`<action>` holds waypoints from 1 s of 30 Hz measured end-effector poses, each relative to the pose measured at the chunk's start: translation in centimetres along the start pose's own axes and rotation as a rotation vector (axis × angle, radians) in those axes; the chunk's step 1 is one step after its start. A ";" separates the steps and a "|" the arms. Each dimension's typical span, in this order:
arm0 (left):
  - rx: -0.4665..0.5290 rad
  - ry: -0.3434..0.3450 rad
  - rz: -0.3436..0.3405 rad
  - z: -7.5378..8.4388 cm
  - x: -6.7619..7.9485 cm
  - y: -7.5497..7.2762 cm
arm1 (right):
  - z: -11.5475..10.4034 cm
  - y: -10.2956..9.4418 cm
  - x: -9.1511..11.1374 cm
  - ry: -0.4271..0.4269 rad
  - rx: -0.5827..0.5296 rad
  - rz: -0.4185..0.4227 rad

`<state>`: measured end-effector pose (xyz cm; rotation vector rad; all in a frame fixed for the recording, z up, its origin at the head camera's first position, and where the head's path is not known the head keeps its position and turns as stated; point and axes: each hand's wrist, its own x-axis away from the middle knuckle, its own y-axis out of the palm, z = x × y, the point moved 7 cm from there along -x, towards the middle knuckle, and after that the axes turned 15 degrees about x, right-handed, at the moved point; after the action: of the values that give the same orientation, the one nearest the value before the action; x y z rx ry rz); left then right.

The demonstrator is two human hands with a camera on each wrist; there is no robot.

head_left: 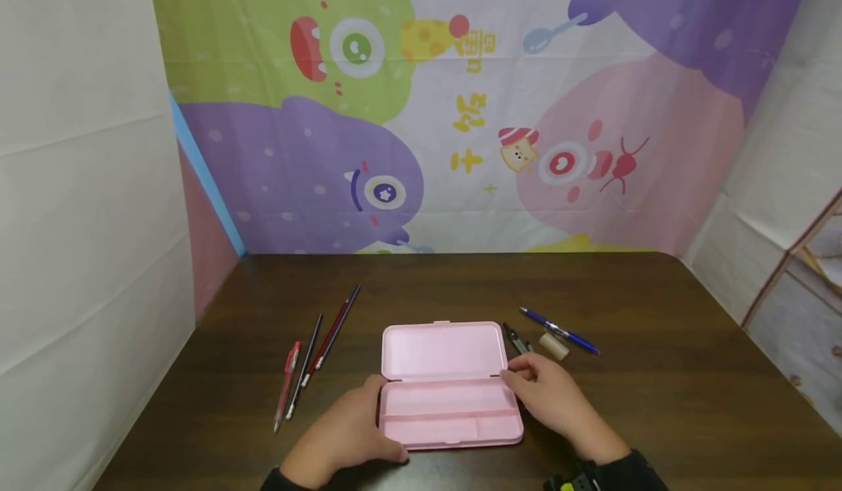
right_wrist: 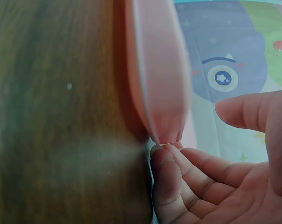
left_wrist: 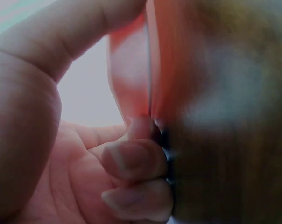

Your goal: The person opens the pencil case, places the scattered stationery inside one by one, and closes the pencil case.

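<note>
A pink pencil case lies open on the table, its lid folded back and its divided tray bare. My left hand grips the case's left side, thumb at the front corner and fingers farther back. In the left wrist view, bent fingertips press against the case edge. My right hand is at the case's right side by the hinge. The right wrist view shows its fingertips touching the case, with the thumb apart from it.
Left of the case lie a red pen, a dark pencil, a red pencil and another dark pencil. To the right are a metal compass, a beige cylinder and a blue pen. A cartoon cloth hangs behind the table.
</note>
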<state>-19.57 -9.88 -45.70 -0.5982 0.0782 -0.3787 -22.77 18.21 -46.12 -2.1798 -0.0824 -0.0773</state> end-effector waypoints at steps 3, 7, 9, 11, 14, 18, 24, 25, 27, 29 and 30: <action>-0.006 -0.012 0.007 -0.2 -0.1 -0.1 | -0.2 0.0 -0.1 -0.009 0.003 0.005; -0.013 -0.025 0.019 -0.3 -0.2 -0.1 | -0.3 0.2 -0.1 -0.020 0.012 0.007; -0.014 -0.028 0.023 -0.3 -0.2 -0.1 | -0.3 0.3 -0.1 -0.018 0.019 0.004; -0.014 -0.033 0.025 -0.3 -0.2 -0.1 | -0.4 0.4 -0.1 -0.015 0.026 -0.002; -0.012 -0.035 0.025 -0.2 -0.2 -0.2 | -0.4 0.3 -0.1 -0.018 0.037 -0.006; -0.007 -0.031 0.023 -0.1 -0.2 -0.1 | -0.6 -0.3 0.0 -0.041 0.062 -0.008; -0.013 -0.024 0.021 -0.2 -0.1 0.0 | -0.8 -2.5 0.0 -0.062 0.151 0.020; -0.013 -0.020 0.023 -0.2 -0.1 0.0 | -0.9 -3.0 -0.1 -0.075 0.177 0.026; -0.009 -0.015 0.025 -0.2 -0.2 0.0 | -1.0 -3.9 -0.4 -0.110 0.240 0.030; -0.006 -0.015 0.026 -0.1 -0.2 0.0 | -0.9 -4.7 -0.9 -0.142 0.305 0.025; -0.007 -0.017 0.027 -0.1 -0.1 0.0 | -0.8 -5.0 -1.1 -0.159 0.341 0.017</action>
<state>-19.73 -9.92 -45.81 -0.6064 0.0715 -0.3470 -24.32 20.38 -41.72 -1.8425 -0.1559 0.1134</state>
